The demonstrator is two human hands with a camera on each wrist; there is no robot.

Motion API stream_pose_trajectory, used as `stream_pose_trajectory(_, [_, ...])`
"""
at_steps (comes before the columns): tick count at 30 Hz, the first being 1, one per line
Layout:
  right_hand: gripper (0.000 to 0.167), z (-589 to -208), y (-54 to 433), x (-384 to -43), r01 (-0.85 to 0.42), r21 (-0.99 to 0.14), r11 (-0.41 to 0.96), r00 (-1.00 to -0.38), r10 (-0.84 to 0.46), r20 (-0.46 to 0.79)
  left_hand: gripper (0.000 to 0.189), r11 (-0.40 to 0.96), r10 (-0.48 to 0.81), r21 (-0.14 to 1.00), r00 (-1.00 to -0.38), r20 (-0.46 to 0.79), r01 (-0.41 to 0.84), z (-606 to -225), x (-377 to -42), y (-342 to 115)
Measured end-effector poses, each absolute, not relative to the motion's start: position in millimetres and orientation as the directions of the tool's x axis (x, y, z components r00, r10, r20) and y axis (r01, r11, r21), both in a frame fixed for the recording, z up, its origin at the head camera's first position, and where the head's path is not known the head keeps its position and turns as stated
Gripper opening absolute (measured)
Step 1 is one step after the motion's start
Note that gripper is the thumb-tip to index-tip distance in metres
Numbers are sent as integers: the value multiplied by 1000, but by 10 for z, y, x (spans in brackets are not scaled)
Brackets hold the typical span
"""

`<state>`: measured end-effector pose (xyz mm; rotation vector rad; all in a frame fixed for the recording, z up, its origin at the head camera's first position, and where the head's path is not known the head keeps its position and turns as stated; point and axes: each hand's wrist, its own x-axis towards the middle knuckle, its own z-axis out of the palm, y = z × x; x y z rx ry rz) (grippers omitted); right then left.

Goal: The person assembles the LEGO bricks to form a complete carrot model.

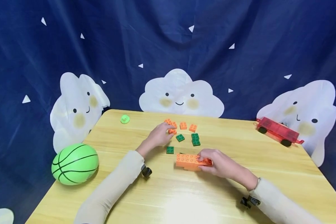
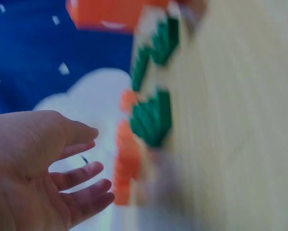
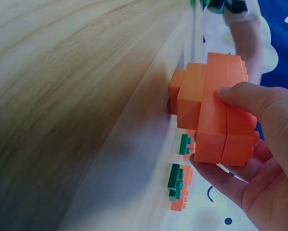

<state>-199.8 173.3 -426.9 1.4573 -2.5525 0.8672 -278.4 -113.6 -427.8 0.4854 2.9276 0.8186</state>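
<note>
My right hand [image 1: 219, 163] grips a block of joined orange toy bricks [image 1: 188, 159] just above the table. In the right wrist view the thumb presses one side of the block [image 3: 214, 110] and the fingers curl round the other; smaller bricks stick out beneath it. My left hand [image 1: 158, 135] reaches over the table to several loose orange bricks [image 1: 170, 122], its fingertips right at them. The left wrist view, partly blurred, shows that hand [image 2: 43, 168] with its fingers spread and nothing between them.
Green bricks [image 1: 170, 150] lie between the hands, more [image 1: 195, 139] farther back. Two orange bricks [image 1: 183, 125] sit behind. A green ball [image 1: 75, 164] stands at the left edge, a small green toy [image 1: 125, 119] at the back left, a red wheeled wagon [image 1: 278, 130] at the back right.
</note>
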Motion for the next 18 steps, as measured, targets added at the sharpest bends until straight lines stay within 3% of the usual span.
stream_pose_trajectory(4, [19, -4315, 1724, -1974, -813, -432, 391, -548, -764, 340, 44, 852, 249, 475, -968, 0, 219, -4415, -2917, -1118])
stream_pose_trajectory(13, [20, -4308, 1727, -1983, -809, -428, 403, -555, -763, 331, 25, 866, 183, 470, -983, 19, 170, -4470, -3054, -987])
stream_pose_trajectory(18, [19, -4290, 1732, -2009, -811, -421, 406, -554, -765, 328, 27, 860, 175, 485, -985, 10, 158, -4452, -3054, -1003])
